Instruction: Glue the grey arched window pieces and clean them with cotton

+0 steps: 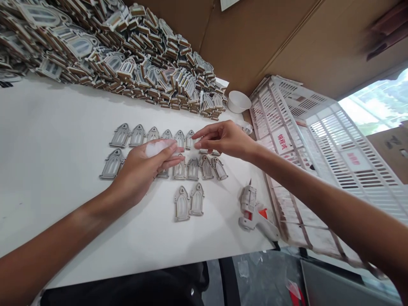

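My left hand (pixel 145 168) is closed round a small white fluffy clump (pixel 157 147), like cotton, above rows of grey arched window-shaped cutouts (pixel 137 135) laid flat on the white table (pixel 57 140). My right hand (pixel 225 138) reaches in from the right, thumb and fingers pinched near the clump and over the rows' right end; what it pinches is too small to make out. Two more cutouts (pixel 189 202) lie side by side nearer to me.
A big heap of stacked cutouts (pixel 127 55) fills the table's far side. A white glue gun (pixel 255 210) lies near the table's right edge. A white bowl (pixel 238 101) and white slatted plastic crates (pixel 306 140) stand at right. Cardboard walls rise behind.
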Motion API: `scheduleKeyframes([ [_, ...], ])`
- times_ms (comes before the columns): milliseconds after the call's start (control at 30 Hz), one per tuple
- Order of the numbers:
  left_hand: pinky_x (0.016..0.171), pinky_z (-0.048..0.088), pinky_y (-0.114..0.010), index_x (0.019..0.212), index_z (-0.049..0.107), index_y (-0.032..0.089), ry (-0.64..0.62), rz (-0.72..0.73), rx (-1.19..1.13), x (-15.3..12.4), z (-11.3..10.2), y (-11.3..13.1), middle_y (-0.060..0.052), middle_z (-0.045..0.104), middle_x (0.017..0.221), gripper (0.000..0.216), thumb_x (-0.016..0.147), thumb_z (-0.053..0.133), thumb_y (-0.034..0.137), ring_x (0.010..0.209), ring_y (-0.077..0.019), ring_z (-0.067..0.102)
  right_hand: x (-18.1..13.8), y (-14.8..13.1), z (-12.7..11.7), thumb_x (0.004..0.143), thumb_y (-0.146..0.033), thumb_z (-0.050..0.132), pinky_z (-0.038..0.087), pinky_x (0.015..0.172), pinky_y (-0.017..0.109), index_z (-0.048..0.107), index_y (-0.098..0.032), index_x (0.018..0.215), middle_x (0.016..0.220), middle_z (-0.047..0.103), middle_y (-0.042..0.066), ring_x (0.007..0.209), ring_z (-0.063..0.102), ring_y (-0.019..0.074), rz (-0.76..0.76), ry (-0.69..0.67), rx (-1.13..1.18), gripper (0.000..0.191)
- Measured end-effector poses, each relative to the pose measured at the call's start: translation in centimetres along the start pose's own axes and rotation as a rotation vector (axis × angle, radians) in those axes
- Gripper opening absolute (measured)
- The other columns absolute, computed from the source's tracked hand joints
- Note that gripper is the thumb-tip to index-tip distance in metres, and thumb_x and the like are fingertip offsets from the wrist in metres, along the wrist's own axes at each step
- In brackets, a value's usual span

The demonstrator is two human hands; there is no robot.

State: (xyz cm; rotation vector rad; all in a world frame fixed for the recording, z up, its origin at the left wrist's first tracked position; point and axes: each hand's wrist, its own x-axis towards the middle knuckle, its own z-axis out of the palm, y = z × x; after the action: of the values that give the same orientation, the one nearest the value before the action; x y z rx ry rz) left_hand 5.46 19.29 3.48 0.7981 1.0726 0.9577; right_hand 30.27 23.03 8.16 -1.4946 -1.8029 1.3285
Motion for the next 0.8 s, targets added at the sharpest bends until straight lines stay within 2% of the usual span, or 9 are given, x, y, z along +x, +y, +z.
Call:
scheduleKeyframes([
  [167,0.106,0.068,-0.032,0.105,0.084,0.016,0.031,0.020,-0.049,0.3,0.0,-0.2,-0.015,0.085,0.119,0.020,0.091,0.093,0.027,0.113,-0.0279,0.083,0.2,1.3,0.4,0.082,-0.039,0.091,0.056,0.066,0.029,0.089,-0.022,0.094,0.078,0.083,0.003,0.068,0.074,0.0174,-0.021,-0.130,-0.164,0.021],
  [300,0.105,0.068,-0.032,0.106,0.084,0.015,0.027,-0.013,-0.038,0.2,0.1,-0.4,-0.015,0.086,0.116,0.019,0.092,0.093,0.026,0.107,-0.0268,0.085,0.0,1.5,0.9,0.084,-0.033,0.088,0.059,0.076,0.030,0.089,-0.023,0.093,0.085,0.086,0.002,0.081,0.081,0.0202,-0.057,-0.189,-0.219,0.013],
  [667,0.099,0.070,-0.032,0.105,0.083,0.016,0.003,-0.035,0.006,-0.2,0.4,-0.1,-0.011,0.088,0.107,0.019,0.091,0.093,0.026,0.094,-0.0233,0.086,-0.2,1.5,1.1,0.086,-0.026,0.086,0.059,0.076,0.030,0.087,-0.019,0.094,0.083,0.085,0.003,0.080,0.081,0.0193,-0.057,-0.201,-0.238,0.011],
  [800,0.092,0.072,-0.027,0.103,0.084,0.017,-0.006,-0.014,-0.006,-0.3,0.3,-0.1,-0.010,0.088,0.102,0.020,0.089,0.094,0.026,0.089,-0.0217,0.086,-0.2,1.5,1.1,0.086,-0.026,0.086,0.058,0.079,0.030,0.087,-0.019,0.094,0.085,0.085,0.003,0.079,0.078,0.0179,-0.074,-0.198,-0.262,0.011],
])
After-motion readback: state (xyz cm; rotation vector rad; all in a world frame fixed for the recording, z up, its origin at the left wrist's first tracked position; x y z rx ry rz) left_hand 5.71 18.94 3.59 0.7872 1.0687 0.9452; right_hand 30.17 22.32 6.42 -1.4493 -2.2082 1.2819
